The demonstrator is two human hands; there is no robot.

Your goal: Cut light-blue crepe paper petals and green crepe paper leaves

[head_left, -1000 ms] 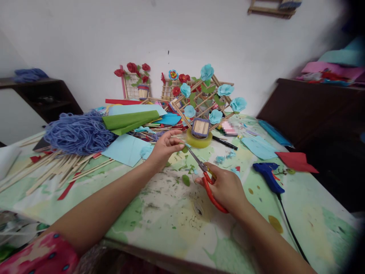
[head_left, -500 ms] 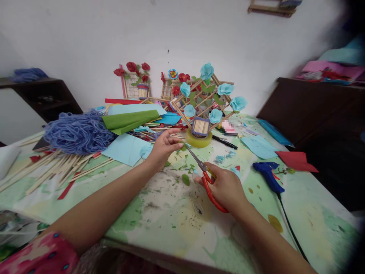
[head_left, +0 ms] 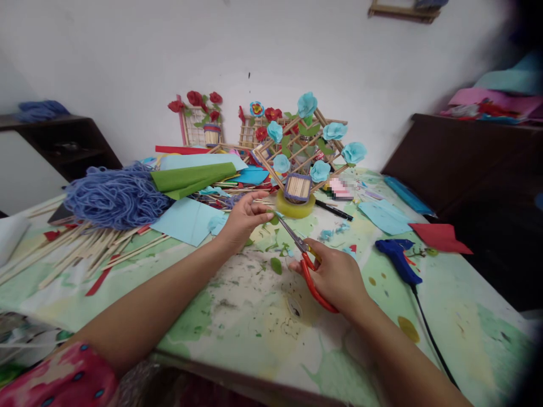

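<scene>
Between the thumb and fingers of my left hand (head_left: 246, 219) is a small green paper piece (head_left: 275, 218). My right hand (head_left: 339, 275) is wrapped round the red and yellow handles of a pair of scissors (head_left: 304, 251). Their blade tips reach the green piece beside my left thumb. A cut green paper leaf (head_left: 276, 265) lies on the table below the blades, among small green scraps. Behind my hands, a stick lattice (head_left: 297, 164) with light-blue paper flowers leans over a roll of yellowish tape (head_left: 296, 204).
Blue yarn (head_left: 119, 195), loose sticks (head_left: 72, 254) and folded green paper (head_left: 193, 179) lie to the left. On the right are a blue glue gun (head_left: 399, 260) with its cord, red paper (head_left: 440, 237) and light-blue paper (head_left: 385, 217). A black marker (head_left: 334, 211) lies near the tape.
Hardly anything differs. Both hands keep their places, with the scissors still at the green paper piece. The whole view has shifted very slightly.
</scene>
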